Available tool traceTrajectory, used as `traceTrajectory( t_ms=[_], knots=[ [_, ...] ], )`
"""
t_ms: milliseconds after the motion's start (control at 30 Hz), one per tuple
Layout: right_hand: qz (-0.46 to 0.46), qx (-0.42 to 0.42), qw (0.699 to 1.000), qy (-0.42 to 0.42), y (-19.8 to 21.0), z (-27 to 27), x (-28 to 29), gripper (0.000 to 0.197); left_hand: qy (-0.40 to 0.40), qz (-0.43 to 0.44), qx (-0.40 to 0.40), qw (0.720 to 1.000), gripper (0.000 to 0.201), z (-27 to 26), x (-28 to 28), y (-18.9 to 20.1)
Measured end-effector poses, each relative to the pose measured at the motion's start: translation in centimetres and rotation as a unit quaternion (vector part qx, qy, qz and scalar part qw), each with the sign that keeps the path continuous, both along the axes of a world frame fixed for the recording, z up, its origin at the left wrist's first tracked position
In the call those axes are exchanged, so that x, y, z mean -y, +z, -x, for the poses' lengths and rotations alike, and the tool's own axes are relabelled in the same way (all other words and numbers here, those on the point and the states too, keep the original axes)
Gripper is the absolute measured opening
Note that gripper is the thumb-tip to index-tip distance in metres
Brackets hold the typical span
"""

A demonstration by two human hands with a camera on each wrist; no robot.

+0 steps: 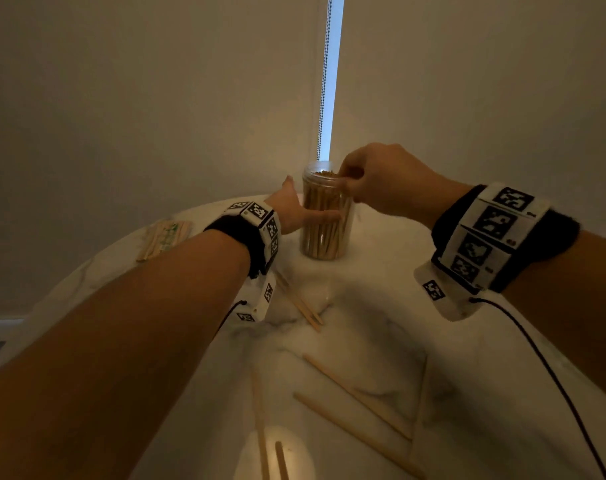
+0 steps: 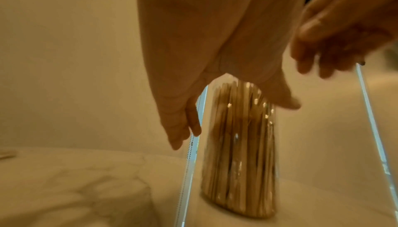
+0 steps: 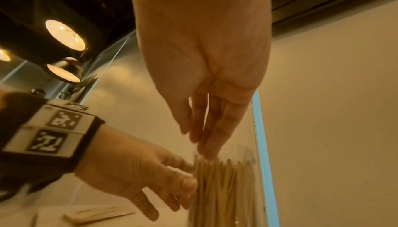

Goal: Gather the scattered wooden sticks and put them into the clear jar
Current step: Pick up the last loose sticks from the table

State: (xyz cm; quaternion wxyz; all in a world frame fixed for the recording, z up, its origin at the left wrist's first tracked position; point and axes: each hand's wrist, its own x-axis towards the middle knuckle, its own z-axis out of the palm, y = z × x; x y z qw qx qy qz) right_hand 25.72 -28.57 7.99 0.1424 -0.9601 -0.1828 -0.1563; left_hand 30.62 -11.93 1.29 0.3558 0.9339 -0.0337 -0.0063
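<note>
Right hand is up at the jar mouth, fingers bunched and pointing down over the packed stick tops; the right wrist view shows them fairly straight, tips at the rim, and I cannot tell whether a stick sits between them. Left hand braces the jar from the side, thumb pressed flat on the clear wall, fingers spread and relaxed, cradling rather than clamping.

The jar stands upright near the far edge of the surface, crammed with sticks nearly to the top. That's the worry: with so little room, anything pushed in could jam on the ends already there, snap, or spring back out. And with the left hand only leaning on the wall, a firm downward shove off-centre could tip the jar or skid it toward the far edge.

Plenty left to collect, too. Loose sticks lie toward the near edge, a pair sits just this side of the jar under the left wrist, and a small pile rests by the left edge. The left forearm hangs right over that middle pair, so a careless pull back could sweep them off.
</note>
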Motion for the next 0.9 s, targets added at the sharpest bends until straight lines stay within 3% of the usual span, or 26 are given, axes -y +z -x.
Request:
traceTrajectory(
  t_ms=[100, 167, 267, 333, 433, 567, 733, 900],
  knots=[
    [0.075, -0.163, 0.983, 0.029, -1.9, 4.2, 1.0, 0.013, -0.006, -0.145, -0.022, 0.989, 0.089, 3.4, -1.7, 0.3],
    [0.139, -0.276, 0.95, 0.048, -3.5, 6.6, 2.0, 0.022, -0.022, -0.176, -0.057, 0.982, 0.065, 6.0, -2.9, 0.0],
    [0.242, -0.366, 0.898, 0.034, -5.8, 9.6, 4.0, 0.035, -0.016, -0.19, -0.131, 0.973, 0.049, 11.4, -4.0, -0.8],
    [0.267, -0.376, 0.887, 0.021, -7.0, 11.0, 5.4, 0.035, -0.028, -0.234, -0.183, 0.954, 0.055, 15.1, -4.2, -1.6],
    [0.221, -0.356, 0.908, 0.012, -8.2, 12.8, 7.0, 0.026, -0.068, -0.335, -0.192, 0.92, 0.066, 19.3, -3.8, -3.0],
    [0.207, -0.327, 0.922, -0.002, -8.7, 14.6, 8.1, 0.014, -0.067, -0.316, -0.161, 0.933, 0.046, 21.2, -3.4, -3.4],
    [0.247, -0.328, 0.912, -0.018, -7.7, 16.9, 8.7, 0.007, -0.041, -0.297, -0.139, 0.944, 0.022, 21.8, -3.3, -3.2],
    [0.124, -0.326, 0.937, -0.031, -6.4, 19.2, 6.8, 0.011, 0.009, -0.306, -0.099, 0.947, 0.028, 21.4, -4.4, -3.0]
  ],
)
